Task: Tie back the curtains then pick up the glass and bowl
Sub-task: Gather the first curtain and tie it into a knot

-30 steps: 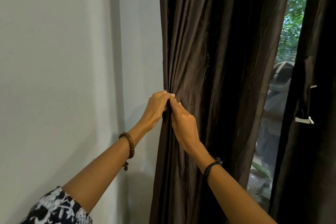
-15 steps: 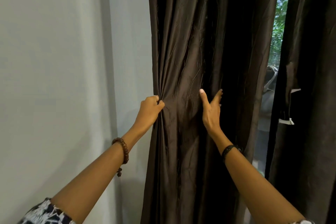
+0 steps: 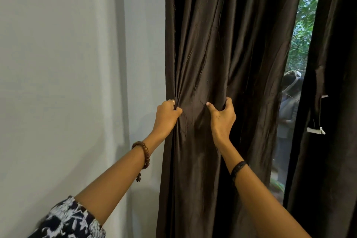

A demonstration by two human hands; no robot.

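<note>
A dark brown left curtain [image 3: 228, 35] hangs in long folds beside the grey wall. My left hand [image 3: 167, 115] grips its left edge, where the cloth bunches into tight pleats. My right hand [image 3: 222, 118] grips a fold further right, thumb and fingers curled into the fabric. A second dark curtain, the right curtain [image 3: 336, 64], hangs at the right edge with a dark tie-back strap [image 3: 316, 114] ending in a white tab. No glass or bowl is in view.
A grey wall [image 3: 67, 64] fills the left half. Between the two curtains a narrow strip of window [image 3: 295, 64] shows green foliage and a dim reflection.
My right hand moved right from beside the left hand, spread flat on the curtain, and now has curled into a fold. My left hand kept hold of the left edge.
</note>
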